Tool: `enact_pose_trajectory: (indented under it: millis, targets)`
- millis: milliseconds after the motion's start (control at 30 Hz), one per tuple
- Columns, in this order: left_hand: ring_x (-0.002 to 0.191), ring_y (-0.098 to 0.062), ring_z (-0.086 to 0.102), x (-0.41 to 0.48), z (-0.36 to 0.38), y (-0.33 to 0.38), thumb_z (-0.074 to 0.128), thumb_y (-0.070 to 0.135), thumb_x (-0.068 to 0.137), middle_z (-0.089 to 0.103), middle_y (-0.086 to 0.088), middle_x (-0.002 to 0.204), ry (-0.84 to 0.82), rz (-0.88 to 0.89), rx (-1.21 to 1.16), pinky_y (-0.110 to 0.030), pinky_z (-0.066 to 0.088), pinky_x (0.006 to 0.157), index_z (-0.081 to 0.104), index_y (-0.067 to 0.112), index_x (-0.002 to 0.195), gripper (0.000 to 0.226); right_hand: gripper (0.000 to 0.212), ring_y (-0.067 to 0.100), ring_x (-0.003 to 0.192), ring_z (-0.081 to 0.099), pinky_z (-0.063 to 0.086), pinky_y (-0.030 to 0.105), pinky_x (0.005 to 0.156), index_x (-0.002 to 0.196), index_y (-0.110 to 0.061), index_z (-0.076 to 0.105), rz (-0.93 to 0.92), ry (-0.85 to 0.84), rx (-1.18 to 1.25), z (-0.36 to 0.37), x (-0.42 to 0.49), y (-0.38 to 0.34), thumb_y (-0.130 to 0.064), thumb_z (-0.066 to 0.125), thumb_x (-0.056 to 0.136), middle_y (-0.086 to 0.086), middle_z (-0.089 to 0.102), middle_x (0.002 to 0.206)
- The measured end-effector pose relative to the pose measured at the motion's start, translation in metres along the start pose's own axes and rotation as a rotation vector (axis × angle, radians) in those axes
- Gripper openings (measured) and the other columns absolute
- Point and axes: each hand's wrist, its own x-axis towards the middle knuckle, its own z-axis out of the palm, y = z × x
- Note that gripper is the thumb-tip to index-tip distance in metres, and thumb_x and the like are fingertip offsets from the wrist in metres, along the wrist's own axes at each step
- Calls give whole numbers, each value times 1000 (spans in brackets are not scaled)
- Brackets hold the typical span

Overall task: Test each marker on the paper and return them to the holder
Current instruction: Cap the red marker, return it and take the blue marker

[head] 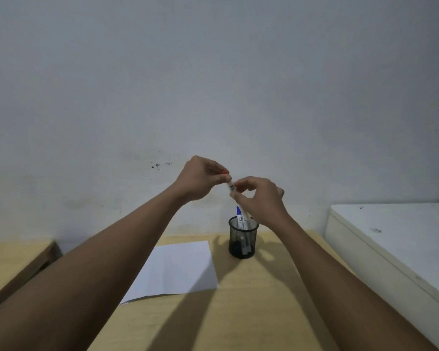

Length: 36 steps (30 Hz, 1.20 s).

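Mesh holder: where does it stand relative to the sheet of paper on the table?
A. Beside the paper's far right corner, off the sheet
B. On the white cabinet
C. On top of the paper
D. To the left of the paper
A: the black mesh holder stands on the bare wooden table, just right of the paper near its far corner.

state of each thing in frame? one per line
red marker: held in the air above the holder by both hands, cap end in the left; capped or not, cannot tell
left hand: grip shut on the red end
right hand: grip shut on the white barrel
blue marker: capped, standing in the holder
mesh holder: upright on the table, markers inside
paper: flat on the table, no marks visible
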Motion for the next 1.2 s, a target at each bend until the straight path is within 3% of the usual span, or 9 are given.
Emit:
enact_pose_trajectory:
  millis: [167, 333, 567, 800, 1000, 1200]
  targets:
    - [72, -3, 67, 20, 19, -11, 81, 25, 83, 78, -7, 94, 1, -55, -94, -30, 55, 82, 75, 10, 112, 34, 15, 8, 98, 62, 20, 34, 84, 98, -30, 71, 55, -3, -40, 15, 19, 18, -43, 71, 90, -18, 69, 82]
    - [86, -12, 71, 23, 50, -38, 75, 35, 87, 79, -6, 97, 82, -122, 29, -35, 57, 88, 77, 15, 104, 26, 19, 8, 92, 66, 25, 35, 85, 102, -27, 73, 221, 47, 4, 21, 35, 49, -41, 71, 89, -15, 72, 83]
    - [104, -20, 68, 22, 103, -83, 74, 42, 84, 76, 1, 109, -19, -325, 196, -48, 52, 98, 71, 20, 117, 40, 25, 13, 89, 65, 24, 36, 84, 116, -28, 63, 280, -31, -101, 38, 36, 86, -32, 67, 91, -14, 68, 73]
    - [116, -24, 63, 27, 133, -105, 71, 41, 88, 69, -2, 127, -28, -386, 199, -52, 48, 101, 60, 18, 133, 52, 17, 18, 98, 67, 28, 40, 88, 107, -29, 64, 338, -83, -160, 62, 34, 112, -39, 58, 94, -10, 75, 88]
    - [110, -26, 66, 35, 138, -114, 72, 46, 85, 72, -2, 120, -13, -425, 102, -52, 51, 98, 59, 18, 133, 57, 26, 27, 106, 61, 29, 41, 87, 97, -20, 72, 318, -117, -297, 75, 40, 127, -41, 56, 95, 4, 66, 108]
    - [107, -26, 69, 43, 146, -120, 74, 35, 83, 77, -1, 108, 5, -434, -11, -51, 53, 97, 62, 16, 130, 52, 29, 26, 113, 60, 27, 42, 88, 105, -22, 74, 325, -151, -292, 79, 42, 128, -46, 61, 94, 3, 66, 115]
